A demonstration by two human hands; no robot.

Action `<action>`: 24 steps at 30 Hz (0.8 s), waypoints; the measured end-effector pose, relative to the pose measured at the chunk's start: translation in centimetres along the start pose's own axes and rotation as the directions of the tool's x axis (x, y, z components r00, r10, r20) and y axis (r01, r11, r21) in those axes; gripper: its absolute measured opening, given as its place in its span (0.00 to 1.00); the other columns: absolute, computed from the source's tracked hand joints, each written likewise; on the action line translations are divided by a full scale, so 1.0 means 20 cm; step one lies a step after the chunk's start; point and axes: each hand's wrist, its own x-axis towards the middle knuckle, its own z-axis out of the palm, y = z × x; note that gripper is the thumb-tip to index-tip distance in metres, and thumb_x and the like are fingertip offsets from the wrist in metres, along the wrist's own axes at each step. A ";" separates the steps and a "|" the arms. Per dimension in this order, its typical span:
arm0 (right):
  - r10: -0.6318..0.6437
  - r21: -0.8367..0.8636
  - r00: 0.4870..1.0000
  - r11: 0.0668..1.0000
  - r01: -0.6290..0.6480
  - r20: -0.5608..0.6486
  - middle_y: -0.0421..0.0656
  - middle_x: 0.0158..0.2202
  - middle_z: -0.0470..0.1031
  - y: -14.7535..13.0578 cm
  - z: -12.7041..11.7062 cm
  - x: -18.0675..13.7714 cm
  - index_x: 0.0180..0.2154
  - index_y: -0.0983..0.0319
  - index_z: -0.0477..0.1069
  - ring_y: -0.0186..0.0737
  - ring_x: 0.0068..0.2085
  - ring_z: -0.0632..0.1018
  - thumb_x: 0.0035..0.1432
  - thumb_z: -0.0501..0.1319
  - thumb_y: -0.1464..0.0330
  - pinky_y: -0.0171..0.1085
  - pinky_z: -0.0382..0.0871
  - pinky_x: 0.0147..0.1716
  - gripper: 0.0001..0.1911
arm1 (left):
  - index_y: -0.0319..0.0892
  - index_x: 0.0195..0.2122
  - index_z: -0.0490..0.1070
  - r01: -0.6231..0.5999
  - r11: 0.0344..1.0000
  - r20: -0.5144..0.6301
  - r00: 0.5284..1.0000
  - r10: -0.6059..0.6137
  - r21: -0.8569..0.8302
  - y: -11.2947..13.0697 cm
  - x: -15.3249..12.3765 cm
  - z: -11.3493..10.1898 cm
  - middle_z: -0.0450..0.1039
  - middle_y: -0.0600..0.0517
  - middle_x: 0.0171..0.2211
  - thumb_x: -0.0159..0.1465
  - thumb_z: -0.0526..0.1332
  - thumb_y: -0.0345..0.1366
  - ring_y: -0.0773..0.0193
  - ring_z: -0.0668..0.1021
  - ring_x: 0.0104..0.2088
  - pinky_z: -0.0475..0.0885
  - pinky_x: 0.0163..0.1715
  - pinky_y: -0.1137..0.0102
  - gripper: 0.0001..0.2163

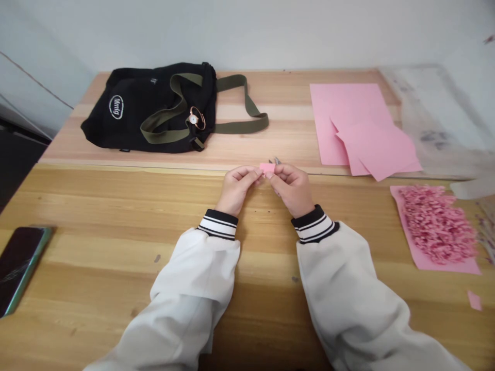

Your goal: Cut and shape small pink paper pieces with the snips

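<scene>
A small piece of pink paper (267,167) is stretched between my two hands above the wooden table. My left hand (235,188) pinches its left side between thumb and forefinger. With thumb and fingertips, my right hand (293,189) grips the right side. Grey metal tips, which look like scissors (277,161), stick out past the fingers of my right hand; the rest of that tool is mostly hidden by the hand. To the right, a heap of small curled pink paper pieces (436,224) rests on a pink sheet.
A black bag (135,108) with green straps lies at the back left, a watch (194,119) on it. Pink paper sheets (348,103) overlap at the back right beside a clear plastic sheet (436,103). A phone (21,263) lies left; a pink scrap (474,300) lies right.
</scene>
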 end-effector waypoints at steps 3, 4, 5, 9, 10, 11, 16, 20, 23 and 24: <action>-0.007 0.015 1.000 1.000 0.007 0.007 0.32 0.14 0.61 -0.01 0.00 0.00 0.24 0.62 0.66 0.24 0.16 0.59 0.45 0.67 0.53 0.31 0.49 0.15 0.20 | 0.38 0.20 0.74 0.000 1.000 0.007 1.000 0.000 -0.010 0.00 0.00 0.00 0.71 0.55 0.18 0.43 0.73 0.40 0.74 0.70 0.22 0.66 0.28 0.74 0.12; -0.010 0.021 1.000 1.000 0.010 0.008 0.31 0.14 0.61 -0.01 0.00 0.00 0.24 0.62 0.66 0.24 0.16 0.59 0.45 0.67 0.53 0.31 0.48 0.15 0.20 | 0.38 0.20 0.74 -0.001 1.000 0.009 1.000 0.001 -0.014 0.00 0.00 0.00 0.71 0.55 0.18 0.43 0.73 0.39 0.73 0.70 0.22 0.66 0.28 0.73 0.12; -0.011 0.026 1.000 1.000 0.011 0.008 0.31 0.14 0.61 -0.02 0.00 0.00 0.24 0.62 0.66 0.24 0.16 0.59 0.45 0.67 0.52 0.31 0.48 0.15 0.21 | 0.38 0.20 0.74 -0.002 1.000 0.012 1.000 0.002 -0.019 0.00 0.00 0.00 0.71 0.55 0.18 0.44 0.73 0.39 0.73 0.70 0.22 0.66 0.28 0.73 0.11; 0.002 0.058 1.000 0.998 -0.002 0.009 0.31 0.13 0.59 -0.02 0.01 0.00 0.23 0.62 0.64 0.24 0.15 0.58 0.45 0.67 0.52 0.31 0.48 0.14 0.22 | 0.39 0.20 0.74 0.001 0.998 0.022 1.000 0.001 -0.063 0.01 0.00 0.00 0.72 0.54 0.19 0.45 0.72 0.38 0.73 0.70 0.22 0.66 0.28 0.73 0.10; 0.008 0.066 1.000 0.998 -0.008 0.010 0.31 0.12 0.59 -0.02 0.01 0.00 0.23 0.62 0.64 0.24 0.15 0.58 0.45 0.67 0.52 0.31 0.48 0.14 0.22 | 0.39 0.20 0.75 0.004 0.997 0.023 1.000 -0.002 -0.076 0.01 0.00 0.00 0.72 0.54 0.20 0.45 0.72 0.38 0.72 0.70 0.22 0.66 0.28 0.72 0.09; 0.012 0.075 1.000 0.997 -0.013 0.009 0.31 0.12 0.59 -0.02 0.01 0.00 0.23 0.61 0.64 0.24 0.15 0.58 0.45 0.67 0.52 0.30 0.48 0.14 0.22 | 0.39 0.20 0.75 0.006 0.996 0.024 1.000 -0.004 -0.086 0.01 0.00 0.00 0.73 0.54 0.20 0.45 0.72 0.38 0.72 0.70 0.23 0.66 0.28 0.72 0.09; 0.009 0.082 1.000 0.997 -0.010 0.008 0.31 0.12 0.59 -0.02 0.01 0.00 0.23 0.61 0.64 0.24 0.15 0.58 0.44 0.68 0.52 0.30 0.49 0.14 0.22 | 0.39 0.20 0.75 0.005 0.996 0.029 1.000 -0.003 -0.094 0.01 -0.01 0.00 0.72 0.54 0.19 0.43 0.72 0.38 0.72 0.70 0.23 0.66 0.28 0.72 0.09; 0.006 0.081 1.000 0.997 -0.007 0.003 0.31 0.12 0.59 -0.02 0.01 0.00 0.23 0.62 0.65 0.24 0.15 0.58 0.45 0.68 0.52 0.30 0.49 0.14 0.21 | 0.39 0.19 0.75 -0.003 0.998 0.028 1.000 0.005 -0.069 0.01 -0.01 0.00 0.71 0.54 0.19 0.42 0.73 0.38 0.72 0.70 0.22 0.66 0.29 0.72 0.10; 0.007 0.093 1.000 0.996 -0.006 -0.002 0.31 0.11 0.59 -0.03 0.01 0.00 0.22 0.62 0.64 0.24 0.15 0.58 0.45 0.68 0.53 0.30 0.49 0.14 0.21 | 0.39 0.20 0.75 -0.019 0.999 0.028 0.999 0.020 -0.050 0.01 -0.01 0.00 0.71 0.55 0.19 0.42 0.73 0.38 0.73 0.69 0.22 0.65 0.29 0.72 0.10; 0.007 0.097 1.000 0.995 -0.007 -0.005 0.31 0.11 0.59 -0.03 0.01 -0.01 0.22 0.62 0.64 0.24 0.14 0.58 0.44 0.68 0.53 0.30 0.49 0.14 0.21 | 0.39 0.20 0.75 -0.023 0.999 0.028 0.999 0.025 -0.045 0.01 -0.01 0.00 0.71 0.55 0.19 0.42 0.73 0.38 0.73 0.69 0.22 0.65 0.29 0.73 0.10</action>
